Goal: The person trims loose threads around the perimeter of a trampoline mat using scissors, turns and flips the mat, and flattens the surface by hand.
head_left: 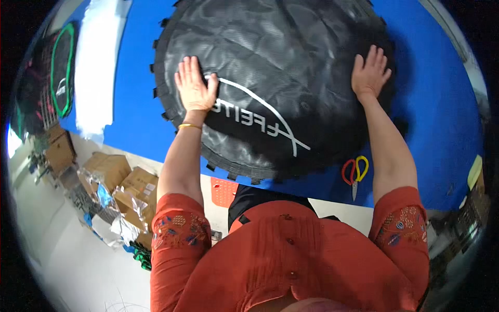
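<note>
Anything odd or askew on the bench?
No spill or obvious damage. Slightly off: the black round cover is wrinkled between left hand and right hand, not flat; scissors point blades-first at the blue table's near edge.

Beyond the left fingers and right fingers, the far side of the black round cover is cut off by the top edge; the patches directly under both sets of fingers are hidden. Just below the left fingers, one end of the white lettering is covered. Left of them, the white sheet is cut off at the top, its detail washed out. Farther left, the green-rimmed item bears marks too small to read. Well below the left fingers, print on the cardboard box is illegible.
</note>
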